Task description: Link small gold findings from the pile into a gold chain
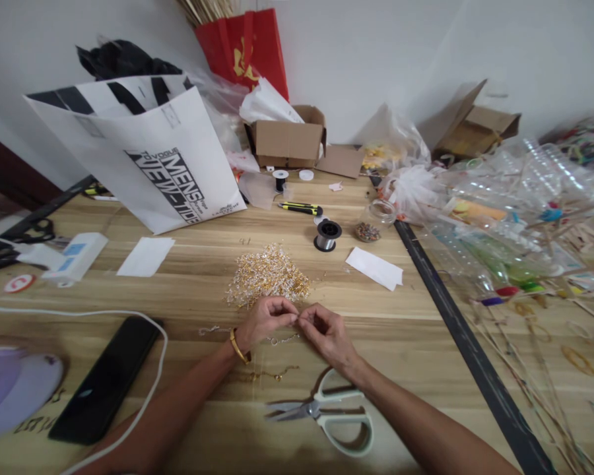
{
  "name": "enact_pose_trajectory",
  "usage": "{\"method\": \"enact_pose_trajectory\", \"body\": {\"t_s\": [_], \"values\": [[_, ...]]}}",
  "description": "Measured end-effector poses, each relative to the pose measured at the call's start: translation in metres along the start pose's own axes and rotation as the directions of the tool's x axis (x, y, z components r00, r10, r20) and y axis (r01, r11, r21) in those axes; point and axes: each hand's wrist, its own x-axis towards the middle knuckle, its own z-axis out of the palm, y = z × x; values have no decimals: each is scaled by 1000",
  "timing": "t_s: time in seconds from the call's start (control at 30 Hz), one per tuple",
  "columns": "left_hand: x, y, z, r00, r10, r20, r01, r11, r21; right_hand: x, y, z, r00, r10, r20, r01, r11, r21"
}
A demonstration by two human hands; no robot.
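Note:
My left hand (268, 318), with a gold bracelet (238, 346) at the wrist, has its thumb and finger pinched together. The fingertips of my right hand (328, 331) are closed in a pinch too and meet those of the left. Whatever lies between them is too small to make out. Just beyond the hands is a pile of gold and clear beads (270, 272). A silvery chain (283, 340) lies beneath my hands, and a gold chain (272, 376) rests closer to me. Scissors with pale handles (321, 412) lie below my right hand, blades pointing left.
Behind the beads are a wire spool (327, 235), a box cutter (299, 208) and a jar of beads (370, 224). A phone (107, 379) and white cable (148, 396) lie left. Plastic bottles (519, 218) crowd the right. A white bag (143, 158) stands back left.

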Motion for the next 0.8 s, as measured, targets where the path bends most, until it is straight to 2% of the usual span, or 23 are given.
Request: {"method": "enact_pose_trajectory", "body": {"t_s": [0.8], "values": [[0, 2, 0, 1000, -20, 6, 20, 999, 33, 0, 1, 1, 1000, -2, -11, 3, 999, 48]]}}
